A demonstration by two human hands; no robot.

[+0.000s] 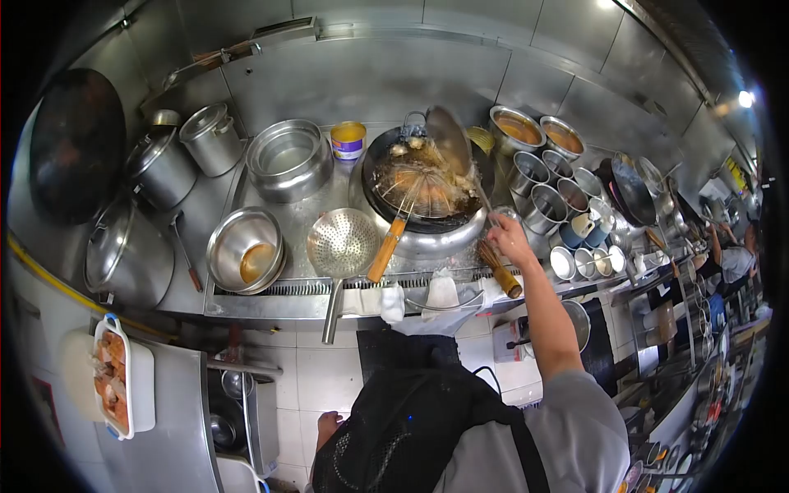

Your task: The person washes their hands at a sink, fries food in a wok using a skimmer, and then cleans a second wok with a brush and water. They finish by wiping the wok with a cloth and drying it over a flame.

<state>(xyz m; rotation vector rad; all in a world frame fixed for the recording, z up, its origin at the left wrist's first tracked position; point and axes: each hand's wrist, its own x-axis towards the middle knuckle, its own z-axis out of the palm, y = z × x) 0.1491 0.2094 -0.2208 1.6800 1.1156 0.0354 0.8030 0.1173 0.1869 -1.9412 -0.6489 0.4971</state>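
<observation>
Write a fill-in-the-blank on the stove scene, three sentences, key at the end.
1. The person's ____ hand holds the ladle whose bowl is over the wok.
2. From the camera's view, the perforated strainer lies to the ____ of the wooden-handled wire skimmer.
3. The yellow and purple tub stands ____ the wide-mouthed metal pot and the wok.

Missing words: right; left; between.

We see a purple-and-yellow tub (348, 141) left of the wok (380, 177), which is dark; below the wok, an orange-brown wooden handle (387, 250) and a silvery, dotted strainer (343, 243).
</observation>
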